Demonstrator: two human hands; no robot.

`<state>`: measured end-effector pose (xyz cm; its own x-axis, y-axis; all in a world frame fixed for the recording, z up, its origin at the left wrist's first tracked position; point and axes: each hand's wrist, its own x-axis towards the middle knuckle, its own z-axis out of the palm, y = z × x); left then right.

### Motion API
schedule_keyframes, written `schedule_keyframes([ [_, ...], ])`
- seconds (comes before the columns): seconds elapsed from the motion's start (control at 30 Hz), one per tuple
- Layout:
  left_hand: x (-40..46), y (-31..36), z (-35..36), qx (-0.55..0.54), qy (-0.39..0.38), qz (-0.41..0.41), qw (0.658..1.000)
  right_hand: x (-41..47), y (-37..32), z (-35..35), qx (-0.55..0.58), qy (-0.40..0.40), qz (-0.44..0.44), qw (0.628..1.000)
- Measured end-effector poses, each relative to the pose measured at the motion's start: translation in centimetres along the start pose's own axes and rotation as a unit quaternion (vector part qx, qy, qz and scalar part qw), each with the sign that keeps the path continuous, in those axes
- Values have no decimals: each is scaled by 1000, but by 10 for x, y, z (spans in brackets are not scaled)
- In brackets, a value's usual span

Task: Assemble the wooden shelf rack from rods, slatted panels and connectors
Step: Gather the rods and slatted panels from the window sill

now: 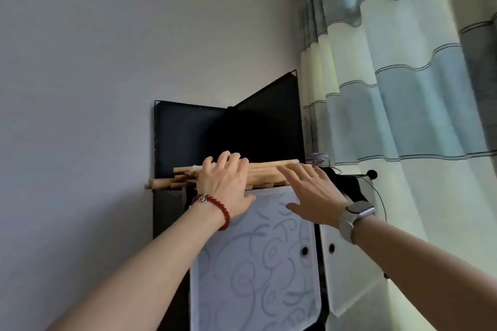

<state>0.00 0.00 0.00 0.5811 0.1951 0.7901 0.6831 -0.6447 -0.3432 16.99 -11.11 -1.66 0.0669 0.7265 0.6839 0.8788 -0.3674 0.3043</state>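
Bundle of wooden rods (271, 166), lying flat atop a black panel cabinet (172, 212) beside a striped curtain (403, 88), with the left hand (224, 183) laid over it, fingers curled on the rods, and the right hand (313, 193) spread-fingered, fingertips touching them.

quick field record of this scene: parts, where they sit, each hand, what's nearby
parts: wooden rods, bundled lying flat
location: on top of cabinet, before black panels
left hand: fingers curled over the rods
right hand: fingers straight, touching the rods
wrists: red bracelet left, watch right
nearby: curtain, wall
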Motion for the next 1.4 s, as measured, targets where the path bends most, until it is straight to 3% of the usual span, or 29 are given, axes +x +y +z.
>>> schedule_keyframes([
  [0.2, 35, 8, 28, 2, -83, -3, 997, 50, 27, 28, -40, -42, -43, 997],
  [0.33, 52, 5, 32, 5, -145, -36, 989, 70, 47, 45, -4, -40, -75, 996],
  [0.47, 53, 13, 41, 46, -96, -35, 994, 88, 59, 57, 56, 15, -135, 989],
  [0.7, 45, 18, 53, 100, -15, -16, 995, 92, 60, 79, 91, 116, -152, 977],
  [1.4, 11, 0, 25, 139, 25, 41, 989, 67, 42, 39, 19, 153, -172, 973],
])
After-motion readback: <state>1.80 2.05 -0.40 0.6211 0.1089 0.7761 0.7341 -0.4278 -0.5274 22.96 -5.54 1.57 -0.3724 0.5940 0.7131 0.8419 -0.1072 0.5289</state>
